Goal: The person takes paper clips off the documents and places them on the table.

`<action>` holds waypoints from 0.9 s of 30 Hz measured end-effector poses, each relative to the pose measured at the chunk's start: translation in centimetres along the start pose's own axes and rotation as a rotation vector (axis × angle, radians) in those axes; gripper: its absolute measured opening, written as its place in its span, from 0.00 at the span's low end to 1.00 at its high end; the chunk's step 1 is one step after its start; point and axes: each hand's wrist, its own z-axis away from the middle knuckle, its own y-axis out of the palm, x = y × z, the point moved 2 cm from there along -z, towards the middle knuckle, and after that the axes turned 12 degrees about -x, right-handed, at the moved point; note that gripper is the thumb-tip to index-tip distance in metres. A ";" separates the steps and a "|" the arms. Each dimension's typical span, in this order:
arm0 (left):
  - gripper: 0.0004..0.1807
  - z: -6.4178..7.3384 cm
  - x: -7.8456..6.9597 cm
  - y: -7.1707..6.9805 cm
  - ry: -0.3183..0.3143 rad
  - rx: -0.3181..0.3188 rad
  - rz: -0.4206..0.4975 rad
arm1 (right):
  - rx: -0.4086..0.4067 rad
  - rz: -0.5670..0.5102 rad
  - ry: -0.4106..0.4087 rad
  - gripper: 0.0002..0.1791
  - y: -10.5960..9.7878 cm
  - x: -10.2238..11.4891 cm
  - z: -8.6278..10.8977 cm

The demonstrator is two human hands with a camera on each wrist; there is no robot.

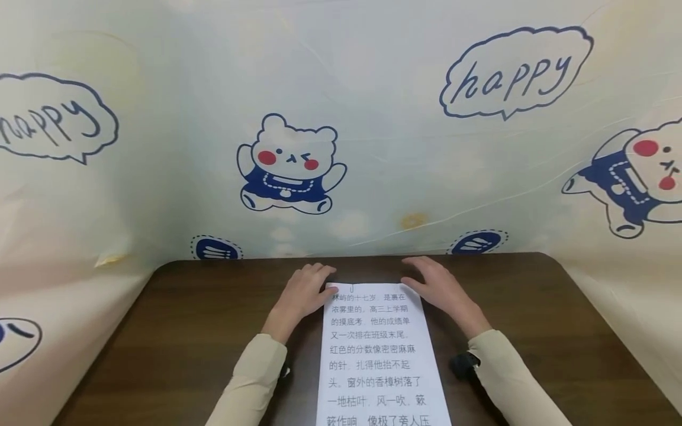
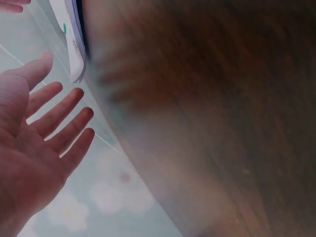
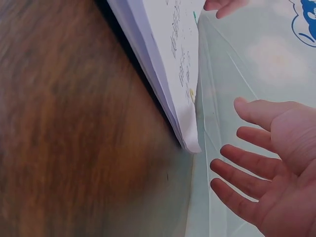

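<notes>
A stack of white paper sheets (image 1: 375,349) printed with large Chinese characters lies lengthwise on the dark wooden table (image 1: 213,331). A small clip (image 1: 351,289) sits at its far edge. My left hand (image 1: 303,291) is by the far left corner of the stack, fingers spread and loosely bent. On the other side, my right hand (image 1: 439,287) is by the far right corner, its thumb tip overlapping the paper in the head view. Both wrist views show the palms with nothing in them. Seen from the right wrist, the pages (image 3: 173,64) curl at one corner, with a dark layer beneath.
A light cloth backdrop (image 1: 373,195) with bear drawings and "happy" bubbles hangs behind the table's far edge and along both sides. A black band (image 1: 465,365) shows at the right sleeve cuff. Bare wood extends left and right of the paper.
</notes>
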 end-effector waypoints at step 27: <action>0.19 -0.3 -1.2 1.0 -0.030 0.043 0.088 | 0.095 0.070 -0.006 0.25 2.4 1.4 -0.4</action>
